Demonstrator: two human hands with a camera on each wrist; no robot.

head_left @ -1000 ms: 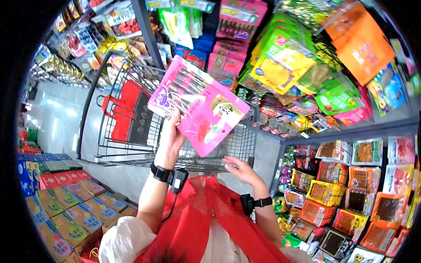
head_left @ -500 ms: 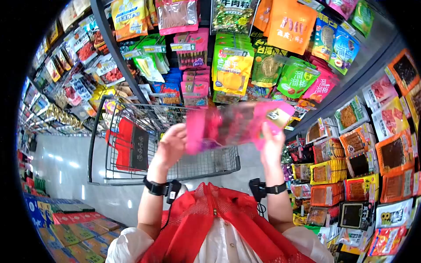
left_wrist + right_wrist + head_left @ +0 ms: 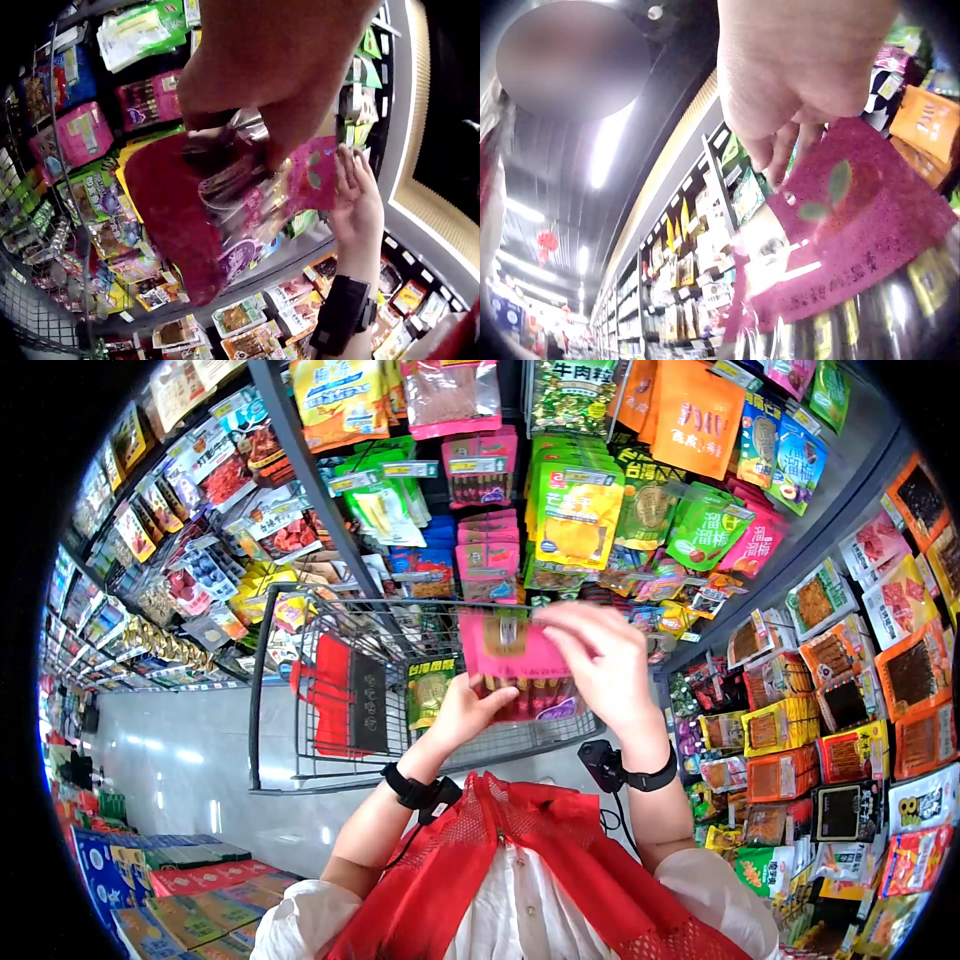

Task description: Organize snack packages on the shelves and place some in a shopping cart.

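Observation:
A pink snack bag (image 3: 515, 650) with a clear window showing brown sticks is held over the cart. My left hand (image 3: 468, 712) grips its lower left part, thumb across the front; in the left wrist view that hand (image 3: 277, 67) pinches the clear part of the bag (image 3: 176, 210). At the bag's upper right edge is my right hand (image 3: 610, 660), its fingers loosely bent. The right wrist view has the right hand (image 3: 802, 75) beside the bag's printed top (image 3: 855, 202); whether its fingertips touch it is unclear.
The wire shopping cart (image 3: 300, 778) holds a red and black bag (image 3: 340, 695) and a green packet (image 3: 430, 695). Hanging snack packets (image 3: 575, 525) line the rack ahead. More trays and packets (image 3: 780, 745) fill the right shelf. Stacked boxes (image 3: 190, 920) stand at lower left.
The pink bag has come round upright and lower over the cart. My left hand has taken hold of its lower part, while my right hand has moved from gripping its end to the upper edge.

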